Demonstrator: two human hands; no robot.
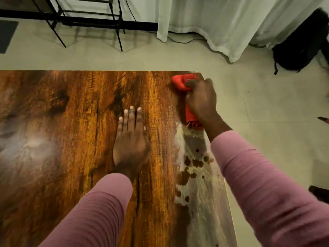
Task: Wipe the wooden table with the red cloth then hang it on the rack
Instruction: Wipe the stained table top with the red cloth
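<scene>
Grainy wooden table (71, 122); right hand (202, 100) grips bunched red cloth (181, 82).

red cloth (183, 82), brown-grained wooden table (71, 122)

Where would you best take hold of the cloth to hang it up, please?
Probably the free tail of the cloth trailing out behind the right hand, pinched from the near side; the front end is bunched under the fingers, so it offers no loose edge.
</scene>
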